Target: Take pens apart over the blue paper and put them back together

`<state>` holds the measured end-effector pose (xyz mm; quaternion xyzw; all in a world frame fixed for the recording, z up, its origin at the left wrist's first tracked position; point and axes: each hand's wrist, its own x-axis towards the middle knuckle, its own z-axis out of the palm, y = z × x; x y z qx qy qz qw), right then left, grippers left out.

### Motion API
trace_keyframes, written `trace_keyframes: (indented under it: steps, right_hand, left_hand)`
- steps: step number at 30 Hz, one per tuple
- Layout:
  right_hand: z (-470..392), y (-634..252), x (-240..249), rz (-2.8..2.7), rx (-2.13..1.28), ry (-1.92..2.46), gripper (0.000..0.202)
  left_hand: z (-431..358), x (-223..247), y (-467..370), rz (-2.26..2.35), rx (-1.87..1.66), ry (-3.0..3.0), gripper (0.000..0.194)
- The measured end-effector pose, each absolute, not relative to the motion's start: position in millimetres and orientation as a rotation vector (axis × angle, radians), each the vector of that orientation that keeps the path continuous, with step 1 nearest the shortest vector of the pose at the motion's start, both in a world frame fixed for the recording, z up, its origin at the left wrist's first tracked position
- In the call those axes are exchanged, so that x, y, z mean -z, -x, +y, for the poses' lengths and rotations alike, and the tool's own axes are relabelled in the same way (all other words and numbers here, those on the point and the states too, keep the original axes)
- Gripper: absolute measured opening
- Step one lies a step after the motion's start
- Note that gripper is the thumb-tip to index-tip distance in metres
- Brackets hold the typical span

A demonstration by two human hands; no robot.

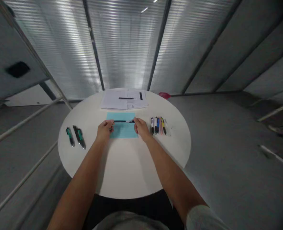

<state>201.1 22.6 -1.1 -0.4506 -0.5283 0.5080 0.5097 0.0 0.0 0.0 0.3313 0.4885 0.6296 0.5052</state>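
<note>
**We are holding a slim dark pen [122, 121] over blue paper [123, 131]**

At the round white counter [125, 169], our left hand [105, 126] and right hand [140, 127] are closing thumb and fingers around opposite ends. A row of pens [158, 126] is lying to our right. We are judging the held pen light, stiff and perhaps slippery, its ends giving steady control.

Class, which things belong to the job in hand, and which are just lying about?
Seemingly in the job:
dark pen, held by left hand and right hand
blue sheet below

Seemingly lying about:
green-and-black pens
row of pens
white papers
black pen on top
</note>
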Motion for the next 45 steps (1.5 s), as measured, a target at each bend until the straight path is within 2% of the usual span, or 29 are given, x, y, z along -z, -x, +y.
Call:
trace_keyframes:
  steps: [3, 7, 14, 17, 25, 45]
  right_hand:
    - [24, -200, -1, -1.192, -1.299, 1.073, 0.029]
    - [24, -200, -3, -1.095, -1.376, 1.046, 0.033]
    - [23, -202, -1, -1.14, -1.322, 1.04, 0.028]
    - [23, -202, -2, -1.075, -1.371, 1.02, 0.034]
    - [24, -202, 0, -1.152, -1.326, 1.038, 0.029]
    - [24, -202, 0, -1.197, -1.327, 1.099, 0.035]
  left_hand:
    - [0, 1, 1, 1.182, -1.518, -0.788, 0.036]
    - [-1, 0, 0, 1.157, -1.533, -0.784, 0.034]
    - [-6, -9, -3, 1.144, -1.533, -0.775, 0.032]
    - [-6, -9, -4, 1.136, -1.528, -0.767, 0.032]
    - [-6, -7, -3, 1.12, -1.509, -0.789, 0.031]
    - [-5, -6, -3, 1.116, -1.484, -0.812, 0.029]
